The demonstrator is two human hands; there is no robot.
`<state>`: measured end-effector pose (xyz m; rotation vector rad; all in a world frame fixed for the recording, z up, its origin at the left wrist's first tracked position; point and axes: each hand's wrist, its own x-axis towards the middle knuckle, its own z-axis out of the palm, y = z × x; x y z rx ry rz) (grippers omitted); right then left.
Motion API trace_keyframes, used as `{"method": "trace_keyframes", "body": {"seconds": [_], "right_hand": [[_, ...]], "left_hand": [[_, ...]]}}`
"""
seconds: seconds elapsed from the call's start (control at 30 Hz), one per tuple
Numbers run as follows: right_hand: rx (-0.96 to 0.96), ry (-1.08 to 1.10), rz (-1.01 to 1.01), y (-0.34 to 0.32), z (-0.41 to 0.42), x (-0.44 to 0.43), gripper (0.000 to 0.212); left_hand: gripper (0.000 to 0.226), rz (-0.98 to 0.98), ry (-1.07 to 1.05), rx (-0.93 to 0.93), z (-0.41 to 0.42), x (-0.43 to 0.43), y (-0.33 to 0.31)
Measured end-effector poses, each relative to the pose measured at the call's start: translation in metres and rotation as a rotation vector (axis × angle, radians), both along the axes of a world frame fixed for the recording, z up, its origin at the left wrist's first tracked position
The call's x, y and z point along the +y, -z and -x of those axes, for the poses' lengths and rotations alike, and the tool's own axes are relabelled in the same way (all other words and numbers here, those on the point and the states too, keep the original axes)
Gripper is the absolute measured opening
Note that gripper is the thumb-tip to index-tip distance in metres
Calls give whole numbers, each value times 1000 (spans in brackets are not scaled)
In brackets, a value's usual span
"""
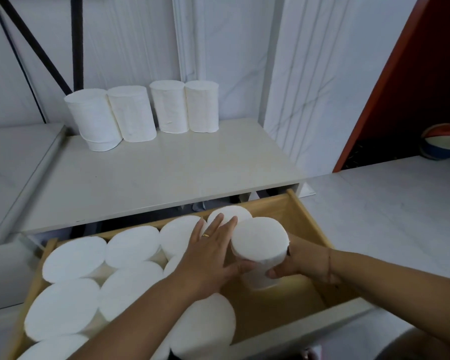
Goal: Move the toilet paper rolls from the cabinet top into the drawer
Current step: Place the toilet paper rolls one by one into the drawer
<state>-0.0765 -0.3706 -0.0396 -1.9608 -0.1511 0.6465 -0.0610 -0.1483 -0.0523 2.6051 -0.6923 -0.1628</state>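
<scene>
The right hand (304,263) grips a roll (260,240), fingers curled round its side, upright in the drawer (309,216). The left hand (211,255) rests beside it with straight fingers, over packed rolls (130,245). Four rolls (140,113) stand on the cabinet top (166,172).

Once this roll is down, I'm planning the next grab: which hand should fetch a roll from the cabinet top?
Probably left. The left hand lies flat, fingers straight, and the four rolls stand on its side; the right hand grips the roll.

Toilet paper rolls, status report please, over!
Right grip holds roll in drawer. Left grip open, flat against it. Four rolls wait on cabinet top. Nothing blocking.
</scene>
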Motion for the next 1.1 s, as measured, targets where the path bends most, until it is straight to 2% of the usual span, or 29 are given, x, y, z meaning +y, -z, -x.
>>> {"method": "trace_keyframes", "body": {"seconds": [0.13,0.27,0.4,0.5,0.67,0.73,0.8,0.87,0.97,1.03,1.1], "right_hand": [[243,12,-107,10,-1,5,80],[336,-10,-172,14,-4,7,69],[382,99,-221,19,-5,14,57],[441,103,-174,23,-4,18,63],[518,126,-207,22,-4,28,41],[513,148,-244,21,-3,28,44],[493,152,-229,22,-2,28,56],[481,122,-155,20,-1,28,67],[436,43,49,12,-2,30,66],[303,-64,338,-2,-10,33,63],[65,-203,654,-26,-27,30,57]], "left_hand": [[89,-142,71,-64,-1,7,12],[89,-214,96,-122,-3,8,20],[92,-222,104,-132,-4,8,22],[93,-241,114,-143,-4,10,23],[90,-254,120,-129,-6,13,22],[90,-259,117,-128,-5,13,21],[91,-272,116,-132,-5,12,20],[91,-281,117,-133,-4,12,19],[86,-276,118,-129,-4,12,19],[84,-248,119,-131,-5,15,19],[84,-195,104,-150,-8,20,18]]}}
